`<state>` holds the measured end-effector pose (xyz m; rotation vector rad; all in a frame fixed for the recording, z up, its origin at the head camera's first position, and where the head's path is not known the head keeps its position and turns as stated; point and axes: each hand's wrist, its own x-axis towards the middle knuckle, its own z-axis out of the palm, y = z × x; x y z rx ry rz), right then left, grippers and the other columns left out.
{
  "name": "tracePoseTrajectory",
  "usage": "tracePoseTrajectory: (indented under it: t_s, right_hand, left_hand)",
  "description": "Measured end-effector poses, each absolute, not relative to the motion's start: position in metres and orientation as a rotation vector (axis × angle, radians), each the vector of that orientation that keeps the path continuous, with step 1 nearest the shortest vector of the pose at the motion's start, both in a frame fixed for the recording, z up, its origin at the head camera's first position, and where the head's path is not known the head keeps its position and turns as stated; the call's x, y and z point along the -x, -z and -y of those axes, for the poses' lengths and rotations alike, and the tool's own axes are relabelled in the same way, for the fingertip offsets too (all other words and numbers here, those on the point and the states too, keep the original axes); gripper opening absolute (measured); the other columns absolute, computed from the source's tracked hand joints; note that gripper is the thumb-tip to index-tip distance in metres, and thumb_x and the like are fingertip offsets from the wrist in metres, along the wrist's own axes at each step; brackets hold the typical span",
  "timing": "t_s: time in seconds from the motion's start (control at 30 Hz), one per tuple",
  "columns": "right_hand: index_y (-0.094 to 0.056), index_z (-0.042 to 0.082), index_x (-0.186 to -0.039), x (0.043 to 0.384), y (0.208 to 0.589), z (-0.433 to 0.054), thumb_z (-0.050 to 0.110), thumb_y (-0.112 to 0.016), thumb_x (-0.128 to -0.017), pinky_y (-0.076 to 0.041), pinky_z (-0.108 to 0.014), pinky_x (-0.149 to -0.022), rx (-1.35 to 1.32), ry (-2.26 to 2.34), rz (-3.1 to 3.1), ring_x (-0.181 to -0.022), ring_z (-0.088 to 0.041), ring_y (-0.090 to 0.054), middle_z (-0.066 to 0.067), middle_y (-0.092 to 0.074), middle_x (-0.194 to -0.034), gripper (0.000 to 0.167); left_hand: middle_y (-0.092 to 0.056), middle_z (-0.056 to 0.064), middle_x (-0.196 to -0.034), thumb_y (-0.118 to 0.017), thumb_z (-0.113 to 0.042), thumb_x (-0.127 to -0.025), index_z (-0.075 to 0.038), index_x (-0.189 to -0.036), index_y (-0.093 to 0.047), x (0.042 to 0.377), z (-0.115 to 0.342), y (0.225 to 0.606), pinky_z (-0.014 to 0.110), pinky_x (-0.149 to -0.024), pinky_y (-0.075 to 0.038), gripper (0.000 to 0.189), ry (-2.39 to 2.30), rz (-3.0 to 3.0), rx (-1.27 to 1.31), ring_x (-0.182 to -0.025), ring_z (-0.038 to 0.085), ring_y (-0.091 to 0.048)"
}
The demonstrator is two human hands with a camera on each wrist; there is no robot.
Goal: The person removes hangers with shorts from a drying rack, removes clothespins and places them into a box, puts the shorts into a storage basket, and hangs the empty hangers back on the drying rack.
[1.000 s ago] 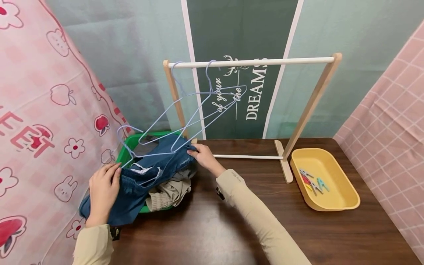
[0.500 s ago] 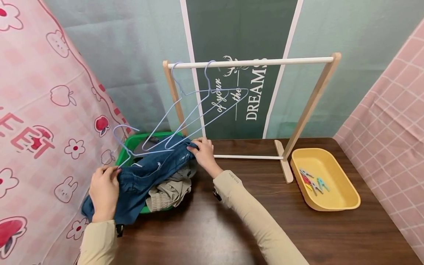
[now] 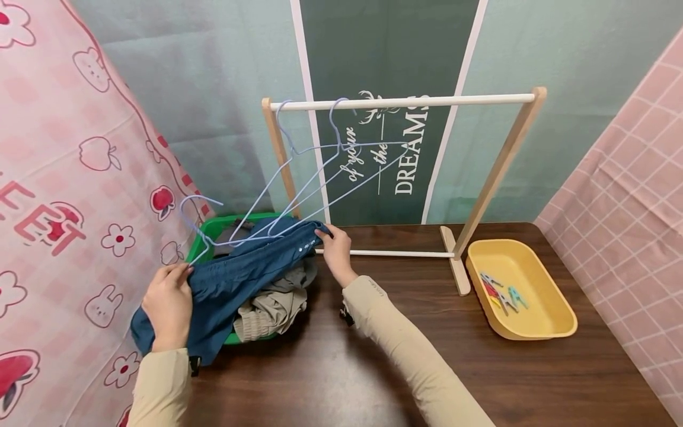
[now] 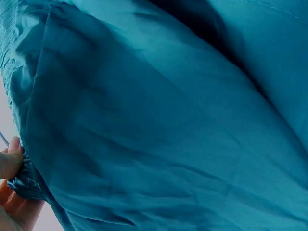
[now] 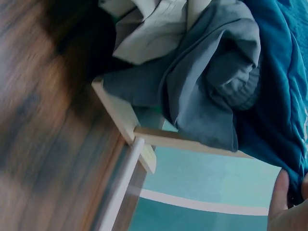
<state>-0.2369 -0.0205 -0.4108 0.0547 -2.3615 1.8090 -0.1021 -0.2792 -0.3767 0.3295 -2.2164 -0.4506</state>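
Note:
A pair of blue pants (image 3: 240,279) with a gathered waistband is stretched between both hands over the green basket (image 3: 213,224). My left hand (image 3: 169,302) pinches the waistband's left end, where one arm of a light-blue wire hanger (image 3: 209,240) meets the fingers. At the waistband's other end, my right hand (image 3: 336,254) pinches the cloth between thumb and fingers. The hanger's hook points up and its lower part is hidden by the waistband. In the left wrist view the blue cloth fills most of the frame, with the left hand (image 4: 17,192) at the edge.
Two more hangers (image 3: 337,145) hang from the white rail (image 3: 405,102) of a wooden rack, overlapping the held hanger in view. Beige and grey clothes (image 3: 272,308) spill over the basket's front. A yellow tray (image 3: 549,296) with several clothespins (image 3: 504,296) stands right.
My right hand has moved slightly right and pulled the waistband straighter; its opening no longer shows. The held hanger's hook has shifted a little left and up. The hanging hangers have swung slightly.

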Motion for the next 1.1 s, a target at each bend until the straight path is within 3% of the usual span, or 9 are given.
tracePoseTrajectory:
  t_s: [0.13,0.3,0.6,0.8,0.9,1.0,1.1]
  right_hand:
    - [-0.071,-0.001,-0.103,0.238,0.413,0.024,0.015,-0.065,-0.09,-0.047,-0.021,-0.063,0.054,-2.016,2.205,-0.068,-0.014,-0.061,-0.022,-0.071,-0.09,0.022]
    - [-0.066,-0.012,-0.106,0.241,0.417,0.026,0.005,-0.062,-0.091,-0.055,-0.021,-0.065,0.149,-2.37,1.933,-0.064,-0.003,-0.061,-0.026,-0.069,-0.095,0.023]
    - [-0.061,-0.012,-0.117,0.24,0.417,0.022,0.005,-0.056,-0.094,-0.057,-0.031,-0.081,0.328,-2.662,1.662,-0.071,-0.002,-0.062,-0.011,-0.067,-0.094,0.028]
    - [-0.057,-0.013,-0.12,0.237,0.414,0.022,0.005,-0.054,-0.095,-0.057,-0.023,-0.076,0.421,-2.788,1.497,-0.068,-0.001,-0.059,0.004,-0.061,-0.078,0.031]
    - [-0.058,-0.01,-0.122,0.243,0.428,0.025,0.007,-0.054,-0.095,-0.056,-0.025,-0.082,0.452,-2.837,1.402,-0.073,-0.004,-0.062,0.001,-0.063,-0.082,0.031]
    - [-0.064,-0.001,-0.118,0.29,0.508,0.035,0.015,-0.063,-0.091,-0.055,-0.027,-0.085,0.352,-2.952,1.192,-0.085,-0.01,-0.067,-0.005,-0.068,-0.094,0.031]
    - [-0.066,0.006,-0.115,0.355,0.613,0.046,0.021,-0.072,-0.083,-0.055,-0.03,-0.087,0.274,-3.11,0.965,-0.099,-0.019,-0.069,-0.01,-0.069,-0.109,0.036]
  left_hand:
    - [-0.066,0.021,-0.09,-0.061,-0.007,-0.092,0.006,-0.093,-0.071,0.104,0.278,0.375,0.054,-0.07,-0.046,0.017,0.467,2.195,-0.336,-0.084,0.04,-0.063]
    - [-0.065,0.022,-0.087,-0.06,-0.008,-0.093,0.006,-0.092,-0.071,0.109,0.276,0.373,0.053,-0.068,-0.045,0.018,0.48,2.168,-0.318,-0.083,0.04,-0.062]
    - [-0.065,0.022,-0.089,-0.057,-0.009,-0.094,0.006,-0.096,-0.072,0.122,0.273,0.364,0.052,-0.073,-0.047,0.021,0.499,2.178,-0.316,-0.084,0.04,-0.061]
    - [-0.063,0.023,-0.088,-0.056,-0.01,-0.095,0.006,-0.095,-0.072,0.131,0.272,0.362,0.053,-0.073,-0.047,0.022,0.502,2.165,-0.316,-0.084,0.04,-0.06]
    - [-0.063,0.023,-0.088,-0.055,-0.01,-0.095,0.006,-0.096,-0.072,0.133,0.271,0.362,0.053,-0.073,-0.046,0.023,0.493,2.177,-0.331,-0.084,0.041,-0.059]
    - [-0.063,0.022,-0.089,-0.055,-0.009,-0.095,0.005,-0.097,-0.072,0.134,0.271,0.364,0.054,-0.073,-0.046,0.022,0.497,2.189,-0.348,-0.086,0.04,-0.06]
    - [-0.063,0.022,-0.089,-0.056,-0.008,-0.095,0.005,-0.097,-0.072,0.135,0.271,0.367,0.053,-0.072,-0.046,0.021,0.507,2.202,-0.353,-0.086,0.04,-0.06]
